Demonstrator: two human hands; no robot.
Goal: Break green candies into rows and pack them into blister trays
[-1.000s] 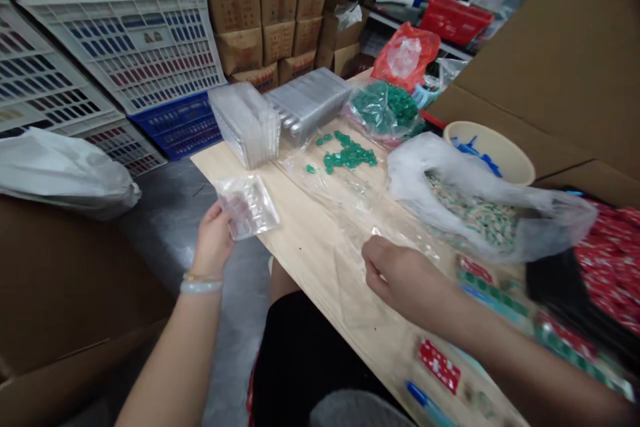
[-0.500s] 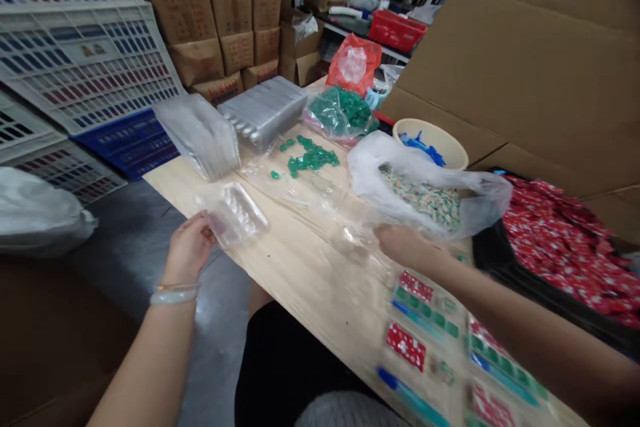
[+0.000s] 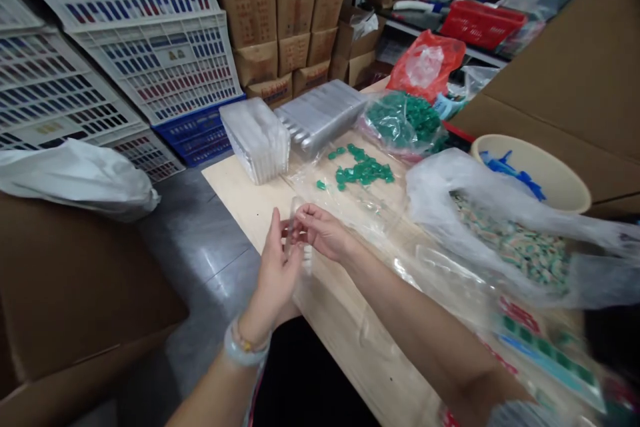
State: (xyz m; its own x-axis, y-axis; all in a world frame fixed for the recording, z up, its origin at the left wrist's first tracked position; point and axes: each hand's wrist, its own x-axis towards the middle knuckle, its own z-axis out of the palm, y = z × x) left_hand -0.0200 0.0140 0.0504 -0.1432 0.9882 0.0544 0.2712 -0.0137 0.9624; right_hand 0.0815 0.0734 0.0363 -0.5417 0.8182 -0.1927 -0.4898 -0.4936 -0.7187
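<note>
Over the near edge of the table, my left hand (image 3: 281, 260) is closed round a clear plastic tray (image 3: 296, 207), held on edge. My right hand (image 3: 324, 230) pinches the same tray from the other side with thumb and fingers. Part of the tray is hidden by the fingers. Beyond the hands stands a stack of clear plastic trays (image 3: 256, 137), with a longer stack of trays (image 3: 323, 114) beside it. Loose green pieces (image 3: 367, 172) lie scattered on the table (image 3: 345, 340). Filled clear trays (image 3: 547, 344) with red packets, green squares and blue items are at lower right, blurred.
An open white bag (image 3: 435, 180) of small striped pieces and a cream bowl (image 3: 560, 177) with blue items stand at right. Behind are a bag of green pieces (image 3: 403, 119) and a red bag (image 3: 425, 64). Crates (image 3: 165, 67) and a brown carton (image 3: 80, 294) flank the left.
My right hand has come from beside the white bag to the left and now grips the tray too. The tray has turned on edge. The view has shifted left.
</note>
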